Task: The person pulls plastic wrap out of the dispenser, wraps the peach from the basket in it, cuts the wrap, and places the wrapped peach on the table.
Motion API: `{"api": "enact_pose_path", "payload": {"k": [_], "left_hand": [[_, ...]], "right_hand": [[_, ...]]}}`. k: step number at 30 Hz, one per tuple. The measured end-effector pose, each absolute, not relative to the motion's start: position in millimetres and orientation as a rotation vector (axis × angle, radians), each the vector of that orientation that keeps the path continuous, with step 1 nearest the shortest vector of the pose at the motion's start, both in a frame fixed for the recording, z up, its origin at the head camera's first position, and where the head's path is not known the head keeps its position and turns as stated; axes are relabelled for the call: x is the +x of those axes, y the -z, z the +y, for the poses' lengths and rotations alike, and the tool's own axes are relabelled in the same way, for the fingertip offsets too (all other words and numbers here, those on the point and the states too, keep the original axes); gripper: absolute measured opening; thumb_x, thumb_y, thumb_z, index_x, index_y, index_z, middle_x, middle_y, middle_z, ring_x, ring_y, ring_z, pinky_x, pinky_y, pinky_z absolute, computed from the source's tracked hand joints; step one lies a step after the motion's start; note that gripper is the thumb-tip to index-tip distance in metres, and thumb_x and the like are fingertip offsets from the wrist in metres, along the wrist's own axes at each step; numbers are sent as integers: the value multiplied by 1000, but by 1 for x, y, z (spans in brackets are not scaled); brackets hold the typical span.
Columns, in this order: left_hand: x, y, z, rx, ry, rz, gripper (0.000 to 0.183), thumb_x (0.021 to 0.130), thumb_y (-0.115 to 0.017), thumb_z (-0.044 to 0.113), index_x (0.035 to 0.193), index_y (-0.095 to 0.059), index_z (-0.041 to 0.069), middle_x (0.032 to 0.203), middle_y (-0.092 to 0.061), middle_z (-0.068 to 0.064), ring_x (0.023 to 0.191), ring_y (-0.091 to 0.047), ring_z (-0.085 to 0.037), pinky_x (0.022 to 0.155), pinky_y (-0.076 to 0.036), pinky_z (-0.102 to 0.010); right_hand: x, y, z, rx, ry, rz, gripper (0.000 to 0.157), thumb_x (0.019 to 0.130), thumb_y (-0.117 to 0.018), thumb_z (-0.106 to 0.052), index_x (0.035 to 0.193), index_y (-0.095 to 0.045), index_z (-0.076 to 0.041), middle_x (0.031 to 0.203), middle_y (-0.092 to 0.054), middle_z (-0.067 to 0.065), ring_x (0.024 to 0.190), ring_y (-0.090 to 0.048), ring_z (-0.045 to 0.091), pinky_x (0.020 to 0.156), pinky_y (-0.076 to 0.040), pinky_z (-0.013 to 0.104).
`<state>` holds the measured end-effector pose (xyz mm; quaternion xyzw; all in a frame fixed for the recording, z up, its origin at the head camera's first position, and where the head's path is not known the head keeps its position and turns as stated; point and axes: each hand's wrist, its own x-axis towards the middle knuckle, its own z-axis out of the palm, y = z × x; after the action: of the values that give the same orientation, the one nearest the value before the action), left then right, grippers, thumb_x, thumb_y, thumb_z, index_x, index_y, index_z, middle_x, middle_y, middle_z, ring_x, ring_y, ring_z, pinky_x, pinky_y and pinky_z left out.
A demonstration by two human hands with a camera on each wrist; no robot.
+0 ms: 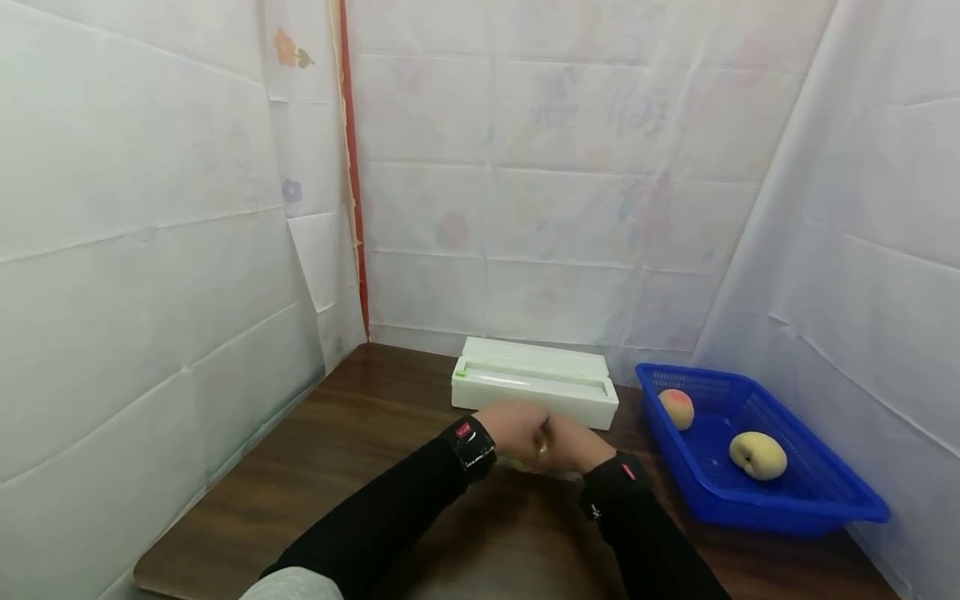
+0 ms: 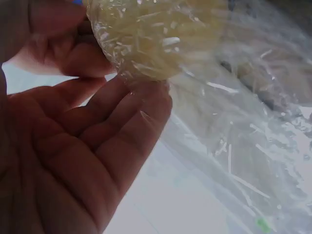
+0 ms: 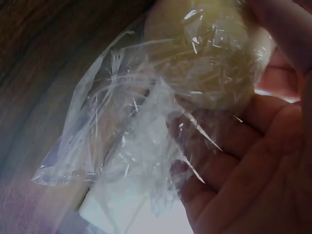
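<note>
A yellow peach [image 2: 161, 36] in crinkled cling film [image 3: 139, 141] sits between my two hands, low over the table in front of the white box. My left hand [image 1: 516, 427] holds it with fingertips against the wrapped underside. From the other side my right hand [image 1: 577, 443] grips the same peach, its fingers bent under the film. Loose film trails off the fruit in both wrist views. In the head view the backs of the hands hide most of the peach.
Behind the hands stands a long white cling film box [image 1: 536, 400], its lid raised and a small green piece at its left end. A blue plastic basket [image 1: 772, 512] on the right holds a pinkish peach [image 1: 677, 408] and a yellow peach [image 1: 757, 456]. White sheeting surrounds the brown table [image 1: 322, 467].
</note>
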<state>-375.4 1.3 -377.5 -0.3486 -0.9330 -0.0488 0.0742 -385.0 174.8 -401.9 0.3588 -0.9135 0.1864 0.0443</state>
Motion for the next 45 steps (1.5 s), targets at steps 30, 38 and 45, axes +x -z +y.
{"api": "enact_pose_path", "payload": {"k": [30,38,45], "left_hand": [[-391,370,-11,-976,123,-2527,70,80,-89,46,142,-63,27,117,-69,4,107,-59,-16,93,-49,-30],[-372,349,-15,-922,474,-2348,70,80,-93,34,138,-58,17,133,-64,-2,119,-60,-19,101,-52,-34],[-372,353,-8,-882,545,-2308,62,83,-90,38,131,-57,14,119,-67,1,105,-61,-13,92,-53,-32]], "right_hand": [[-364,363,226,858,-722,-2676,56,88,-88,-21,138,-67,-5,134,-71,16,127,-66,37,105,-53,55],[-325,316,219,773,-950,-2510,59,100,-76,-23,154,-53,-18,148,-59,12,131,-64,31,101,-58,39],[-309,304,210,781,-715,-2520,69,96,-80,-20,158,-49,-17,155,-51,14,143,-51,34,111,-52,47]]}}
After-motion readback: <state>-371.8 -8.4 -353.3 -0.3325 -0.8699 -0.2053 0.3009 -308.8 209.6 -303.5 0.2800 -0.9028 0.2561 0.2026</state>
